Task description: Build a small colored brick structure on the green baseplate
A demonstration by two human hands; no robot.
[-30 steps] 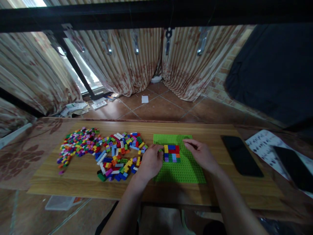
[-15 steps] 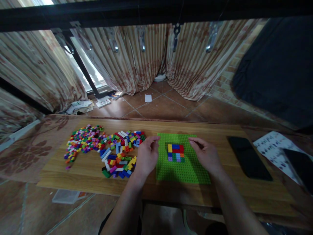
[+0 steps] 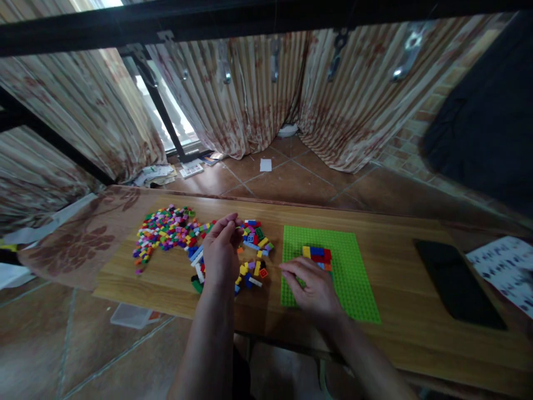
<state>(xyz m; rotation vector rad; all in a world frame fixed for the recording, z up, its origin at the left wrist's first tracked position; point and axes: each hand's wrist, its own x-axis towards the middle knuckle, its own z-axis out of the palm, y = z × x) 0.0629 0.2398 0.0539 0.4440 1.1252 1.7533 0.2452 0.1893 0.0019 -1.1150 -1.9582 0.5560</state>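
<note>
My left hand (image 3: pixel 222 250) is over the pile of larger bricks (image 3: pixel 254 272), its fingers pinched together; whatever lies between them is too small to make out. Over the left part of the green baseplate (image 3: pixel 353 272), my right hand (image 3: pixel 310 283) has its thumb and fingertips drawn close together, and what they hold, if anything, cannot be seen. The block of coloured bricks (image 3: pixel 317 254) on the baseplate is partly covered by my right hand; its yellow, blue and red upper rows show.
A heap of small bricks (image 3: pixel 166 228) lies at the table's left. A dark phone-like slab (image 3: pixel 458 283) and a printed sheet (image 3: pixel 503 266) are at the right. A clear plastic box (image 3: pixel 131 315) sits on the floor below the table's front edge.
My left hand has moved left from the baseplate's edge to the larger bricks. My right hand has moved left and now covers part of the brick block. The view has shifted left.
</note>
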